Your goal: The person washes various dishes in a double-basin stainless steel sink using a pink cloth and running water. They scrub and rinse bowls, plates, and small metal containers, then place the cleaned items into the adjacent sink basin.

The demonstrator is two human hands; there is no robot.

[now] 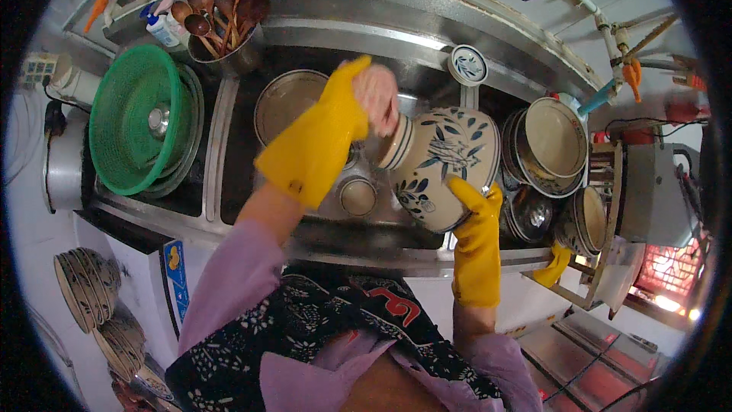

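A round cream ceramic jar [457, 137] with blue leaf and bird painting lies tilted on its side above the right part of the sink [412, 226]. My right hand [477, 203], in a yellow rubber glove, grips its lower body near the base. At the jar's banded neck is my left hand [349, 94], also gloved in yellow. It is blurred and closed around a pale pinkish wad [377, 94] that looks like cloth. The jar's mouth is partly hidden behind this hand. Below my left forearm, a wide round ceramic vessel [289, 97] rests in the sink.
A small round bowl [358, 197] sits in the sink. Left stand a green plastic basket [134, 120] and a metal pot of wooden spoons [226, 51]. A blue-patterned lid [468, 65] lies on the back rim. Stacked bowls [552, 143] crowd the right side.
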